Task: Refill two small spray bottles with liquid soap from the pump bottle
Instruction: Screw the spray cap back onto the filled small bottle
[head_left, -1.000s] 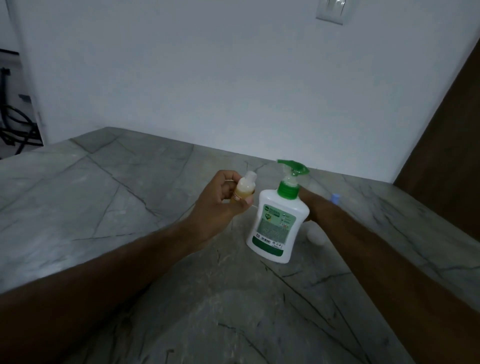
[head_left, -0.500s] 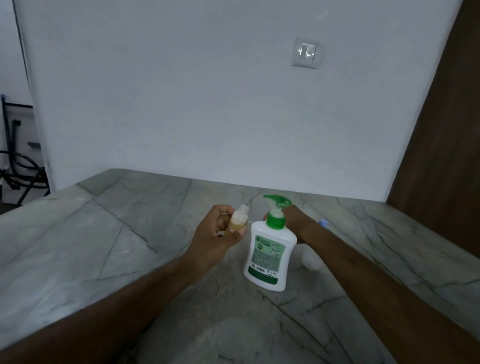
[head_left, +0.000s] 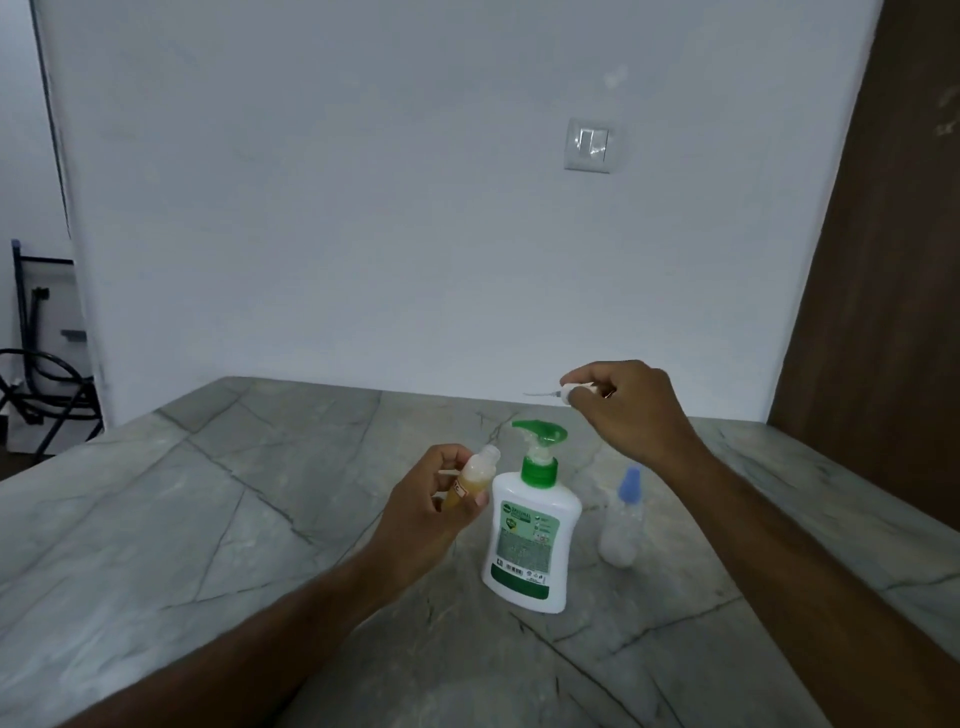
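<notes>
Left hand (head_left: 431, 506) grips uncapped spray bottle (head_left: 470, 475) (amber liquid) beside pump bottle (head_left: 530, 535) — right hand (head_left: 623, 410) pinches sprayer cap (head_left: 574, 388).

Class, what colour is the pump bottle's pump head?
Green, on the pump bottle, seen in the head view.

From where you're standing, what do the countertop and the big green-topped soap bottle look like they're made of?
The countertop looks like polished stone, probably grey-green marble or a marble-look slab: dark veins cross it and it has a soft sheen. The pump bottle looks like opaque white plastic with a smooth, slightly glossy finish, a printed label, and a green plastic pump head; nothing inside shows through.
</notes>
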